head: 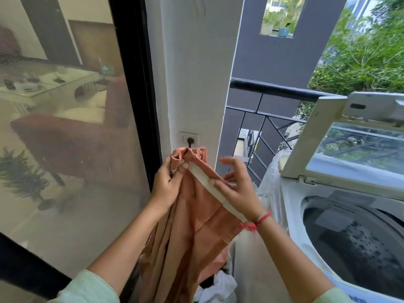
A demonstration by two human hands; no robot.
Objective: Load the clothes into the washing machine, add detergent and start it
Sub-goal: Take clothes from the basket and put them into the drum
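Note:
A salmon-coloured garment [192, 226] with a white waistband hangs in front of me, left of the washing machine. My left hand [168, 184] pinches its top edge near the wall socket. My right hand [238, 186] holds the white band between thumb and fingers, with the other fingers spread. The top-loading washing machine [290, 206] stands at the right with its lid [341, 136] raised. Its dark perforated drum [358, 243] shows no clothes inside. More clothes, white and dark [218, 287], lie in a pile below the garment.
A white wall column with a plugged socket [189, 139] rises straight ahead. A glass door with a black frame [140, 84] fills the left. A black balcony railing [273, 90] runs behind the machine, with a plastic cover [271, 178] draped at the machine's left side.

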